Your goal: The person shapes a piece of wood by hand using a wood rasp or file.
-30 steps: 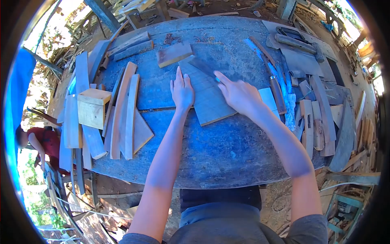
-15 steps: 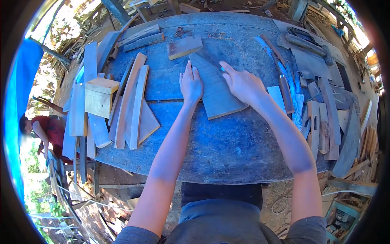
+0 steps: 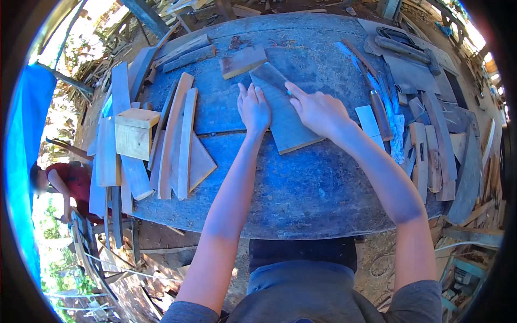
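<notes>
Board [image 3: 288, 121], centre frame. Left hand [image 3: 255, 110] open at its edge; right hand [image 3: 322, 113], forefinger extended, grip unclear. Uneven push might skew it; bracing looks light.

No writing, label, brand, number or sign can be read anywhere in the view.
</notes>
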Demonstrator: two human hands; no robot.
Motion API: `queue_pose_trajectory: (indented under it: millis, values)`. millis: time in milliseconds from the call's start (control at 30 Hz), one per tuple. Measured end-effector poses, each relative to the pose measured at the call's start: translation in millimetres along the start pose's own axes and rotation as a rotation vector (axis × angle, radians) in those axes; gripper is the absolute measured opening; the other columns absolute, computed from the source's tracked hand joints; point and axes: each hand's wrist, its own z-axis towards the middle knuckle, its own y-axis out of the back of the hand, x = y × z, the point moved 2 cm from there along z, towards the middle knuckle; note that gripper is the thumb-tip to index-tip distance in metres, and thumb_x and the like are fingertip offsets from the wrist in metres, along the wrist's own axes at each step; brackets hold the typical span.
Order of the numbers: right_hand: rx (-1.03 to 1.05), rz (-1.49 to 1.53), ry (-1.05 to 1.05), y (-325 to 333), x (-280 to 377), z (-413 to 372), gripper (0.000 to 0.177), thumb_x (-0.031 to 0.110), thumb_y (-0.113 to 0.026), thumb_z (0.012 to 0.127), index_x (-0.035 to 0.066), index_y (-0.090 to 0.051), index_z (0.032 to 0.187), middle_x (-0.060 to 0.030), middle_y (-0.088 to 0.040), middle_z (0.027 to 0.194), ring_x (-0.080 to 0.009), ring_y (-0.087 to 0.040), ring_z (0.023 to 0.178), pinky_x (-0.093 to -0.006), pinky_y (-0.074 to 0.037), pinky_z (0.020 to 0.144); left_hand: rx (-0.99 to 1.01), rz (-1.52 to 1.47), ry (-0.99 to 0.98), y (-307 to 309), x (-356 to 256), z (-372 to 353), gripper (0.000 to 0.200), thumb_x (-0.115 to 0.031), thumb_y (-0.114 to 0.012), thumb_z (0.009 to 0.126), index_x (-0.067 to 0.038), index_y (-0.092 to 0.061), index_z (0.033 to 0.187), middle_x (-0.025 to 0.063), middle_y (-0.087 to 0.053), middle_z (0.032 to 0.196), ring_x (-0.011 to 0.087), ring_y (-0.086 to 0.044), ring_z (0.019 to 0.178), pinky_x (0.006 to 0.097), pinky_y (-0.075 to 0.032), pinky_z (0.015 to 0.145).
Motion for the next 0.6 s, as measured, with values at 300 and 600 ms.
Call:
queue_pose_trajectory:
  millis: [300,600]
  values:
    - [0.016,0.005,0.007,-11.8,9.4,12.1,0.047,0.036,-0.038,0.105,0.027,-0.034,0.151,-0.0215,-0.071,0.092,-0.041,-0.07,0.086,-0.0527,-0.057,0.073,-0.002,-0.064,-0.007,0.6,2.6,1.0,0.052,-0.031,-0.031,0.106,0.004,-0.049,0.14,0.0232,-0.036,0.154,0.0391,-0.032,0.143,0.0442,-0.019,0.119]
    - [0.312,-0.066,-0.172,25.5,-8.1,-79.0,0.045,0.036,-0.038,0.104,0.023,-0.038,0.148,-0.0205,-0.071,0.096,-0.0393,-0.07,0.086,-0.0509,-0.057,0.074,-0.027,-0.074,-0.023,-1.8,3.4,-1.5,0.052,-0.031,-0.031,0.106,0.003,-0.049,0.14,0.0199,-0.044,0.15,0.0322,-0.036,0.142,0.0442,-0.018,0.119]
